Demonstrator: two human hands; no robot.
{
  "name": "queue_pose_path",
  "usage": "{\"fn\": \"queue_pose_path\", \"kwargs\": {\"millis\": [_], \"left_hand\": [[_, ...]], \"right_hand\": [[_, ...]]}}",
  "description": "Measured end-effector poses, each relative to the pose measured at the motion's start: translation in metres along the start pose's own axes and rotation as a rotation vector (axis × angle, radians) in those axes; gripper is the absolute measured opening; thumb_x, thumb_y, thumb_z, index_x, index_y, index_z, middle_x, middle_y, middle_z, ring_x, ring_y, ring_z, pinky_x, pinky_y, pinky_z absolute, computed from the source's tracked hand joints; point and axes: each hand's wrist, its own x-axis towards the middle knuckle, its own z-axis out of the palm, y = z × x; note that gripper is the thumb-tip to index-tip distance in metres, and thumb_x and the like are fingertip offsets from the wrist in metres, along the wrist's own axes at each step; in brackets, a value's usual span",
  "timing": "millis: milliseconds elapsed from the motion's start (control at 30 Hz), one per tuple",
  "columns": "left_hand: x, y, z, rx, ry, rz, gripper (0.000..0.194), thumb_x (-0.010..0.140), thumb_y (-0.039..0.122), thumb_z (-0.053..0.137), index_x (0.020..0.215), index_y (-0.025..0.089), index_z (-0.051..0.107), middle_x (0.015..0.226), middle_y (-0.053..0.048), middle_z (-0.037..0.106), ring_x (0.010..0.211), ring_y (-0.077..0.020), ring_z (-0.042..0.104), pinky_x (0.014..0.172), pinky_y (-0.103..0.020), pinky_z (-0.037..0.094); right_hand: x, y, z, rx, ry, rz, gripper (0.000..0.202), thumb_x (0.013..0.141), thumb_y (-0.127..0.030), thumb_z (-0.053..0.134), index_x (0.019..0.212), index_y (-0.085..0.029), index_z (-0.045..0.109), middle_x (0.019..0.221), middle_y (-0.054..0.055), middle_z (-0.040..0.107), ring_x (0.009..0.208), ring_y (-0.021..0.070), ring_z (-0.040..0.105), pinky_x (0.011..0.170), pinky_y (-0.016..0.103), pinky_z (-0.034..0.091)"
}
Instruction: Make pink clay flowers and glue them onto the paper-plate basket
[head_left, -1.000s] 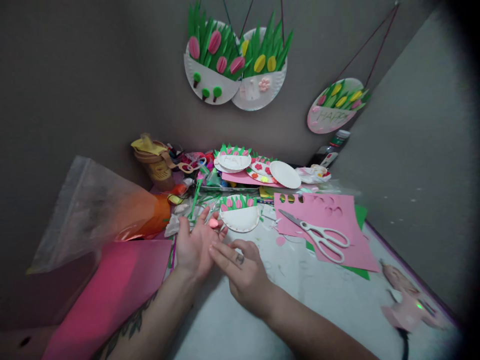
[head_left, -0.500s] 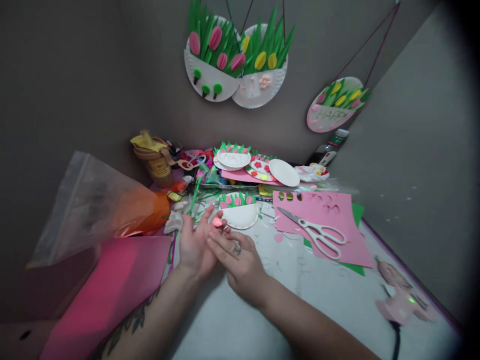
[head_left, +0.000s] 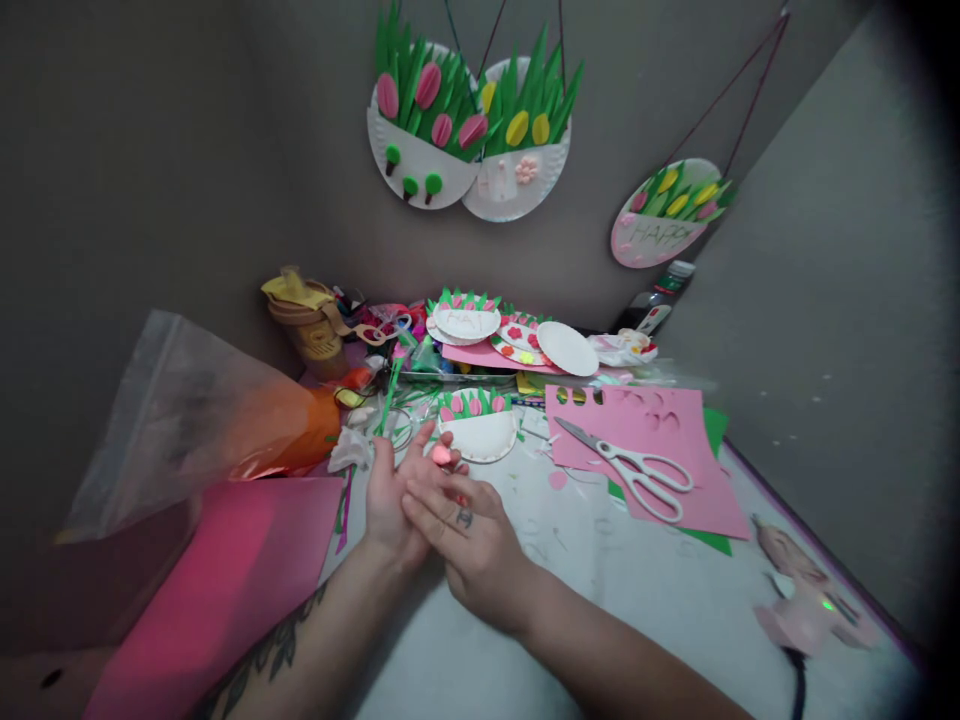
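My left hand (head_left: 397, 500) is turned palm up, thumb and forefinger stretched out. A small pink lump of what looks like modelling clay (head_left: 441, 455) is held at its curled outer fingers. My right hand (head_left: 469, 530) lies across the left palm, its fingers extended flat against it. Whether a small piece sits between palm and fingers is hidden. Just beyond the hands is a white paper-plate pocket (head_left: 477, 438) with green paper leaves and pink paper tulips; its lower front is plain white.
To the right, white-handled scissors (head_left: 637, 465) rest on pink sheets (head_left: 712, 490). At left are a clear-and-orange bag (head_left: 247, 420), a pink sheet (head_left: 247, 570) and a lidded cup (head_left: 307, 325). Decorated plates (head_left: 469, 322) stand behind; others (head_left: 424, 170) hang on the wall. A pink device (head_left: 802, 620) lies at right.
My right fingers have slid slightly back toward the heel of the left palm. Both hands sit slightly lower in view, and the pink lump stays at the left fingers.
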Motion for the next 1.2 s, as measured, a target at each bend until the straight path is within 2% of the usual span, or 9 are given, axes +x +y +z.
{"fn": "queue_pose_path", "kwargs": {"millis": [200,333,467,600,767,867,933,1033,1200], "left_hand": [[0.0030,0.0057,-0.0006,-0.054,-0.040,0.130,0.056,0.089,0.062,0.024,0.101,0.017,0.054,0.089,-0.008,0.057,0.072,-0.0182,0.059,0.070,-0.036,0.053],[0.0045,0.0077,-0.0019,-0.008,-0.018,0.052,0.056,0.089,0.062,0.023,0.105,0.018,0.054,0.092,-0.009,0.058,0.072,-0.0192,0.059,0.066,-0.038,0.053],[0.0040,0.0063,-0.0018,-0.041,-0.053,0.117,0.055,0.088,0.063,0.026,0.103,0.018,0.054,0.089,-0.008,0.057,0.072,-0.0178,0.059,0.071,-0.037,0.053],[0.0018,0.0048,0.0000,0.014,0.007,-0.020,0.055,0.090,0.061,0.025,0.109,0.018,0.052,0.095,-0.009,0.058,0.073,-0.0186,0.060,0.067,-0.036,0.053],[0.0030,0.0070,-0.0003,-0.035,-0.022,0.084,0.056,0.089,0.063,0.022,0.099,0.018,0.054,0.089,-0.008,0.058,0.072,-0.0179,0.060,0.071,-0.037,0.053],[0.0025,0.0059,-0.0006,0.012,0.022,-0.018,0.055,0.090,0.062,0.023,0.105,0.019,0.053,0.091,-0.008,0.059,0.071,-0.0182,0.060,0.068,-0.037,0.053],[0.0018,0.0053,0.0002,0.012,0.018,-0.003,0.054,0.090,0.061,0.024,0.106,0.018,0.053,0.092,-0.009,0.059,0.072,-0.0185,0.060,0.069,-0.038,0.053],[0.0014,0.0051,0.0018,-0.027,-0.006,0.082,0.056,0.089,0.063,0.023,0.099,0.018,0.053,0.089,-0.008,0.058,0.070,-0.0175,0.059,0.071,-0.037,0.053],[0.0017,0.0053,0.0015,-0.004,0.023,-0.006,0.055,0.090,0.061,0.023,0.105,0.017,0.053,0.092,-0.009,0.059,0.073,-0.0185,0.060,0.068,-0.037,0.053]], "right_hand": [[0.0017,0.0009,0.0001,-0.005,-0.053,-0.037,0.057,0.077,-0.003,0.041,0.132,-0.017,0.050,0.132,0.002,0.058,0.111,0.0251,0.047,0.084,0.041,0.043],[0.0025,0.0002,0.0007,-0.027,-0.055,0.018,0.059,0.077,-0.003,0.041,0.134,-0.016,0.048,0.134,0.003,0.056,0.116,0.0257,0.045,0.086,0.041,0.042],[0.0014,0.0008,0.0016,0.001,-0.071,-0.034,0.060,0.077,-0.004,0.042,0.135,-0.018,0.047,0.133,0.002,0.057,0.116,0.0252,0.045,0.088,0.041,0.041],[0.0018,0.0023,0.0010,-0.050,-0.073,-0.009,0.057,0.079,-0.006,0.044,0.135,-0.018,0.047,0.134,0.004,0.056,0.121,0.0250,0.042,0.090,0.040,0.040],[0.0028,0.0001,-0.0013,-0.068,-0.073,-0.098,0.052,0.079,-0.005,0.043,0.128,-0.018,0.055,0.132,0.000,0.058,0.117,0.0243,0.045,0.088,0.040,0.041],[0.0033,-0.0009,-0.0013,-0.086,-0.071,-0.035,0.054,0.079,-0.005,0.041,0.131,-0.016,0.052,0.136,0.002,0.054,0.118,0.0256,0.044,0.088,0.041,0.041],[0.0033,-0.0006,-0.0011,-0.121,-0.062,0.007,0.056,0.078,-0.003,0.040,0.132,-0.016,0.050,0.136,0.003,0.054,0.117,0.0256,0.044,0.086,0.040,0.041],[0.0030,-0.0005,-0.0004,-0.098,-0.077,-0.047,0.055,0.079,-0.003,0.040,0.130,-0.018,0.053,0.132,0.001,0.057,0.117,0.0247,0.044,0.086,0.040,0.041],[0.0022,-0.0009,-0.0006,-0.146,-0.063,0.022,0.055,0.080,-0.001,0.039,0.132,-0.014,0.051,0.137,0.003,0.053,0.118,0.0265,0.043,0.086,0.040,0.039]]}}
